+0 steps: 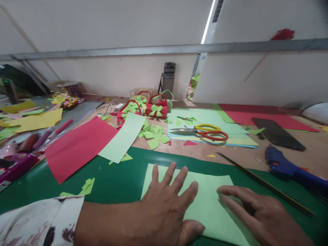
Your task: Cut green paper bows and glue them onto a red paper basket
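Note:
A light green sheet of paper (205, 205) lies on the green mat (112, 177) in front of me. My left hand (169, 205) is spread flat across its left part, fingers apart and pressing down. At the paper's right edge, my right hand (251, 212) has its thumb and index finger closed together on the sheet; its other fingers are curled and partly hidden. Beyond the left hand are a red paper sheet (79, 147) and a pale green strip (124, 136), the strip overlapping the red sheet. To the right of the paper lies a long thin metal strip (266, 184).
Scissors (202, 131) rest on stacked paper (176, 118). A blue glue gun (287, 167) and black phone (279, 133) lie at the right. Small red paper baskets (156, 108), green cut-outs (155, 136) and a bottle (168, 80) stand toward the wall. A purple device (17, 165) is left.

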A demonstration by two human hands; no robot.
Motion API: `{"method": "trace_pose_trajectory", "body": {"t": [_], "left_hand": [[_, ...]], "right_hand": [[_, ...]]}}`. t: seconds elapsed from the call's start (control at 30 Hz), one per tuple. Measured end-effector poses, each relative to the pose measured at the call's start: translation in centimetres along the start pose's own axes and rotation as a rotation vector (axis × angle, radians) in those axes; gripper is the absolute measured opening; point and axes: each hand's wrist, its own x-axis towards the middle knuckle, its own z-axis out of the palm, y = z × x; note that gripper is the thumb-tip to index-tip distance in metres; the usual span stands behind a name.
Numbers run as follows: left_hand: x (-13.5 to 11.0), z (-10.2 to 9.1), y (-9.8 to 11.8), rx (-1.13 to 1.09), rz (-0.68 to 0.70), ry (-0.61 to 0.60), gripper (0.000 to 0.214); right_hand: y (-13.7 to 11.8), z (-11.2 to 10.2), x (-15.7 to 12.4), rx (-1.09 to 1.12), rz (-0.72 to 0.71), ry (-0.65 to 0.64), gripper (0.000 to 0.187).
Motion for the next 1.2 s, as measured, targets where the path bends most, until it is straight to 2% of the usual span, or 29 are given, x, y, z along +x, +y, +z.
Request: {"method": "trace_pose_trajectory", "body": {"t": [0.3,0.57,0.83,1.0,1.2], "left_hand": [[0.0,-0.4,0.0,-0.001,-0.005,-0.003,0.068],[0.1,-0.2,0.0,0.039,-0.003,-0.007,0.069],[0.2,-0.1,-0.2,0.044,-0.003,0.003,0.069],[0.1,-0.1,-0.4,0.034,0.017,0.027,0.068],[0.3,0.1,-0.4,0.039,0.004,0.028,0.071]], "right_hand": [[-0.4,-0.4,0.0,0.031,0.002,0.007,0.02],[-1.5,-0.8,1.6,0.119,0.127,0.073,0.022],[-0.8,-0.2,1.2,0.053,0.006,0.04,0.021],[-0.9,0.0,1.3,0.038,-0.004,0.083,0.023],[-0.5,0.1,1.3,0.009,-0.027,0.06,0.02]]}}
